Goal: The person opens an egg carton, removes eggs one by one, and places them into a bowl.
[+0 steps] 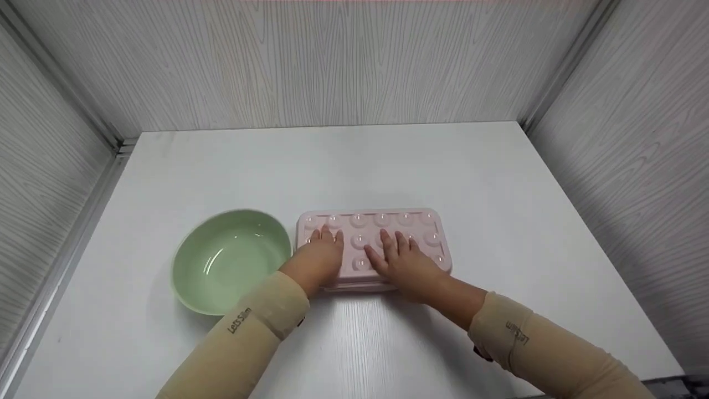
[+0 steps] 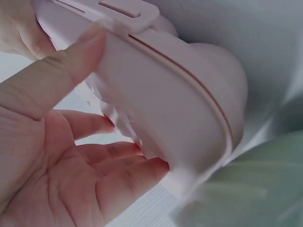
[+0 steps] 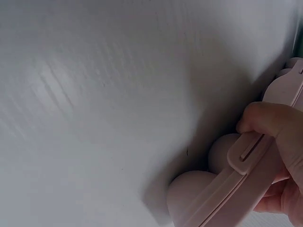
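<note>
A pink egg box [image 1: 360, 241] with rows of round bumps on its lid sits near the middle of the table. My left hand [image 1: 316, 259] holds its left part, with fingertips on the bumpy top. In the left wrist view, the left thumb [image 2: 87, 47] presses the side wall beside a latch [image 2: 125, 12]. My right hand [image 1: 410, 270] grips the right part, its fingers spread over the lid. The right wrist view has that thumb [image 3: 265, 118] hooked at the front beside another latch [image 3: 246, 153]. The lid seam looks closed along the visible side.
A pale green bowl [image 1: 230, 266] stands close to the egg box's left end, with my left forearm passing over its near edge. Nothing shows inside it. Wood-grain panels [image 1: 332, 66] enclose the white table [image 1: 354, 166] at the back and both sides.
</note>
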`<state>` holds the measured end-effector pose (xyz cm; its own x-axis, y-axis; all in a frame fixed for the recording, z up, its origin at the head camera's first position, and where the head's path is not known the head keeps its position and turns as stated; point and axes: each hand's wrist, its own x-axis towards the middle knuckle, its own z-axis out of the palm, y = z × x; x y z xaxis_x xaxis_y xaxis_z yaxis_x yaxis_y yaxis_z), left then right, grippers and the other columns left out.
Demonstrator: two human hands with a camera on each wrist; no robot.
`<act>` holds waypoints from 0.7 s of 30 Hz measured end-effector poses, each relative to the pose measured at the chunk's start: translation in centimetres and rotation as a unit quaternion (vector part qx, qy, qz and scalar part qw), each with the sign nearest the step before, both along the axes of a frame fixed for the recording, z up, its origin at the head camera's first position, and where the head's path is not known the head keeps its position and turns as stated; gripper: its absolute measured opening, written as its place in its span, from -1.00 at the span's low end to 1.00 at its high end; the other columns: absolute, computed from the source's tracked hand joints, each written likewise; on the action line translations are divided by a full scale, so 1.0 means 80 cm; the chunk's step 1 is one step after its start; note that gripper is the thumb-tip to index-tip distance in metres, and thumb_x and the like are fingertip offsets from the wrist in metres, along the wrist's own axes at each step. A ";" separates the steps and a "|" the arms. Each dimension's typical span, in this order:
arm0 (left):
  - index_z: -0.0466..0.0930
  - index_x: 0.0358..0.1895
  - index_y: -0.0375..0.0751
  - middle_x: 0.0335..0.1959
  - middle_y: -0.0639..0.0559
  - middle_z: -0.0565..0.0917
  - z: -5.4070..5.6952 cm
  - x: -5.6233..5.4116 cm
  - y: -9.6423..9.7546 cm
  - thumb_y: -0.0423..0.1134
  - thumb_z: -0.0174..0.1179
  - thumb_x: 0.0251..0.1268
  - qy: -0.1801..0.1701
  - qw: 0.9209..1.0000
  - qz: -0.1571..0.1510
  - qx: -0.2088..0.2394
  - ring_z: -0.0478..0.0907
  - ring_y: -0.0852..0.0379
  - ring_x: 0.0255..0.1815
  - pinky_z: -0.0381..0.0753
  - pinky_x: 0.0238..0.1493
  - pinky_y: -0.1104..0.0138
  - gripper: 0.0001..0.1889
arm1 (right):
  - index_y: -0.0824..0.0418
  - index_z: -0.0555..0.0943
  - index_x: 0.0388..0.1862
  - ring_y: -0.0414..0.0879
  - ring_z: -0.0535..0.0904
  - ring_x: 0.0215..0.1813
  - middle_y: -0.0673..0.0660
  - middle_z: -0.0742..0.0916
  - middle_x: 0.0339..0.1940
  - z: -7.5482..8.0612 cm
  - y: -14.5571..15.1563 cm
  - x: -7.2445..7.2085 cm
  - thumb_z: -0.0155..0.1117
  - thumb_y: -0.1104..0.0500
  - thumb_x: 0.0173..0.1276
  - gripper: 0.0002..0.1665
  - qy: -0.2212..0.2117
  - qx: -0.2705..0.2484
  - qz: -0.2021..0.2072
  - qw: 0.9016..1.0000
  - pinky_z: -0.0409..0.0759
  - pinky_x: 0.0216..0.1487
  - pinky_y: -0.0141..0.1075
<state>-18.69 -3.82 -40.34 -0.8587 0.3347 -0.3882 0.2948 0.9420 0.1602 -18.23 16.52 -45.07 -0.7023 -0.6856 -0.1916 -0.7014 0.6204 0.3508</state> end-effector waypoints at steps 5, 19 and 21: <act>-0.05 0.40 -0.34 0.37 -0.43 0.00 0.001 0.001 0.004 -0.42 -0.29 0.36 -0.004 1.000 0.016 0.008 -0.05 -0.30 0.38 0.05 0.33 0.01 -0.47 | 0.15 -0.11 0.46 0.42 0.17 0.28 0.49 0.12 0.37 -0.003 0.003 0.001 0.19 0.14 0.19 -0.04 -0.002 -0.005 0.002 1.000 0.31 0.17 0.13; -0.07 0.41 -0.29 0.39 -0.40 -0.08 -0.008 0.012 0.007 -0.35 -0.13 0.31 0.013 1.000 0.018 0.015 -0.11 -0.33 0.39 0.08 0.30 -0.05 -0.39 | 0.12 -0.16 0.47 0.40 0.02 0.36 0.43 -0.01 0.42 0.000 0.003 0.001 0.29 0.05 0.10 0.10 -0.040 0.008 -0.016 0.999 0.19 0.24 0.14; -0.06 0.41 -0.30 0.39 -0.41 -0.08 -0.019 0.018 0.011 -0.27 0.09 0.18 0.044 0.999 0.010 0.003 -0.10 -0.36 0.37 0.12 0.28 -0.06 -0.25 | 0.12 -0.15 0.47 0.40 0.05 0.35 0.43 0.01 0.42 0.000 0.003 0.000 0.31 0.03 0.08 0.11 -0.034 0.012 -0.011 0.999 0.22 0.23 0.14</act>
<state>-17.24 -2.91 -41.82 -0.8957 0.3197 -0.3091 0.2896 0.9468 0.1401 -18.21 16.72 -45.10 -0.7021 -0.6649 -0.2551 -0.7103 0.6280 0.3179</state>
